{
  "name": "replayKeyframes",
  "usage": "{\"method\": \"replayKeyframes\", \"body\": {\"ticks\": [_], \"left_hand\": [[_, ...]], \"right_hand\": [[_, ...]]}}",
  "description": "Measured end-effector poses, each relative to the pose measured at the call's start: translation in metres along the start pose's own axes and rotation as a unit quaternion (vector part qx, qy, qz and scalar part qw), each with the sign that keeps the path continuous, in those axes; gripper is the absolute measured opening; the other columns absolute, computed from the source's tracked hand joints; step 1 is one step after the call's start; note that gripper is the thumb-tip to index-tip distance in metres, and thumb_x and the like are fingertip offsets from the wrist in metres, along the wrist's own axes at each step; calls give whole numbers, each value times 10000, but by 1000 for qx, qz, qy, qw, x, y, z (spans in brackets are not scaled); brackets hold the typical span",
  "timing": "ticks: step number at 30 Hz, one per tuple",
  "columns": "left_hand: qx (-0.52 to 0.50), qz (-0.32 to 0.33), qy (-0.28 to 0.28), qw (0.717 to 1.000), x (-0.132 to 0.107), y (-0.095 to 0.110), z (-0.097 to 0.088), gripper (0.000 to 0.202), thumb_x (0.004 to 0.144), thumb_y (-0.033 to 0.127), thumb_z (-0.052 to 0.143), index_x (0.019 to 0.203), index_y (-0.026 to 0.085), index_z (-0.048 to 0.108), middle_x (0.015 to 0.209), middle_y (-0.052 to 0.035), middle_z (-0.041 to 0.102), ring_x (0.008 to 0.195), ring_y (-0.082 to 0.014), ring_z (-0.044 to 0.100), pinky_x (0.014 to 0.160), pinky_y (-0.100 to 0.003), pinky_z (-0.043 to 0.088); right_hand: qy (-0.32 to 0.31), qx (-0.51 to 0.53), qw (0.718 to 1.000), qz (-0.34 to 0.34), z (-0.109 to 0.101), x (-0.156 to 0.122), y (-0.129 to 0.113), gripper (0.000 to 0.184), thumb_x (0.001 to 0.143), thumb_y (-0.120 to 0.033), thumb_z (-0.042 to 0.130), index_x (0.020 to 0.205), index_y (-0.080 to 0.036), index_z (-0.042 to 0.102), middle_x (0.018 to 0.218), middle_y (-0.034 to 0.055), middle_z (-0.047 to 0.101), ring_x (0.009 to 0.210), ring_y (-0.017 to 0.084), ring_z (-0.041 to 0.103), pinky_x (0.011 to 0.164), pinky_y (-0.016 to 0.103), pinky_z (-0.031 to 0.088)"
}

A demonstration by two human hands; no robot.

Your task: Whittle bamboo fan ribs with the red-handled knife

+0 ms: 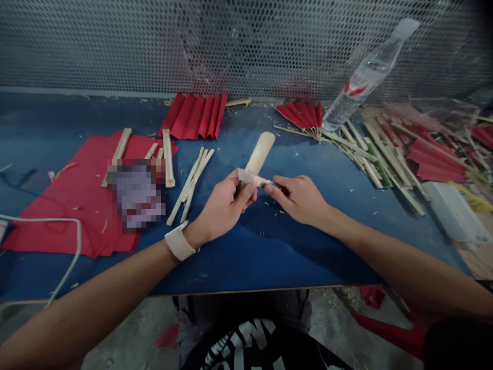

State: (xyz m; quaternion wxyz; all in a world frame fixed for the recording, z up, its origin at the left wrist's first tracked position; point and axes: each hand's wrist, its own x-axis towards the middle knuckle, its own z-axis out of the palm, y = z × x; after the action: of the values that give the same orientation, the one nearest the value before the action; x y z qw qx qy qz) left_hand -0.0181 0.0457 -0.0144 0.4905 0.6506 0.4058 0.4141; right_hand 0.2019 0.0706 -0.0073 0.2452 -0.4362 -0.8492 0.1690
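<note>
1. Nearest me is the person's black shirt (246, 349) with white lettering, against the near edge of the blue table (215, 275).
2. The left hand (225, 203), a pale band (179, 242) on its wrist, has thumb and fingers pinched around the lower end of a pale bamboo piece (262, 149). That piece is held over the middle of the table, its rounded end pointing away from the person.
3. The right hand (298, 196) is closed around the dark and red handle of a knife (266, 182), whose blade lies across the bamboo by the left fingers.
4. Over on the left, red paper sheets (77, 195) lie overlapping, with a blurred-out item (136, 195) on them; between these and the left hand rest some crossed thin strips (190, 185).
5. Farther off sit a pleated red paper (194, 117) and, to its right, a small red fan (302, 115).
6. A clear bottle (360, 79) is just beside the fan, near a heap of strips (393, 149).
7. Behind everything rises a perforated metal screen (154, 46).
</note>
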Motion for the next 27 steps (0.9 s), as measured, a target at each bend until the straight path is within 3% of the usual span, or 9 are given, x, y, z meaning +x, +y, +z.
{"method": "replayKeyframes", "body": {"ticks": [7,11,16,20,24,27], "left_hand": [[44,9,20,999,0,3,0,382,1072,453,521,775,213,507,674,15,519,566,-97,487,488,-241,384],[17,-10,45,999,-1,3,1,302,1045,469,572,899,205,557,655,41,528,525,-89,468,488,-239,391],[40,-3,56,998,-3,-3,3,311,1059,501,554,1053,191,581,731,20,569,601,-98,522,522,-221,425],[3,2,24,1000,-3,-3,5,277,1078,451,521,1105,178,568,832,-10,582,635,-93,531,543,-217,456],[-11,-21,-14,1000,-3,1,6,249,1090,388,474,1039,164,571,822,-22,565,614,-89,501,527,-227,437],[24,-11,-12,1000,-3,2,5,274,1093,397,456,972,174,559,811,-25,550,619,-94,492,518,-233,419]], "right_hand": [[-27,49,998,35,-2,2,-5,632,1054,-710,362,652,-230,445,496,-38,428,462,108,400,520,293,255],[-37,77,995,53,-3,2,-8,665,1036,-760,338,648,-229,440,521,-34,434,482,104,399,524,288,270],[-27,45,997,49,-2,1,-9,594,1051,-667,387,647,-232,415,523,-30,450,485,105,398,544,294,261],[-47,24,997,55,-2,0,-8,555,1052,-620,397,664,-227,449,533,-24,474,498,114,424,567,297,270],[-57,35,997,48,-4,1,-7,579,1051,-645,385,651,-228,427,523,-34,432,494,109,394,571,298,269],[-66,58,995,46,-6,2,-7,611,1058,-678,360,646,-229,410,529,-44,400,501,101,367,562,295,263]]}}
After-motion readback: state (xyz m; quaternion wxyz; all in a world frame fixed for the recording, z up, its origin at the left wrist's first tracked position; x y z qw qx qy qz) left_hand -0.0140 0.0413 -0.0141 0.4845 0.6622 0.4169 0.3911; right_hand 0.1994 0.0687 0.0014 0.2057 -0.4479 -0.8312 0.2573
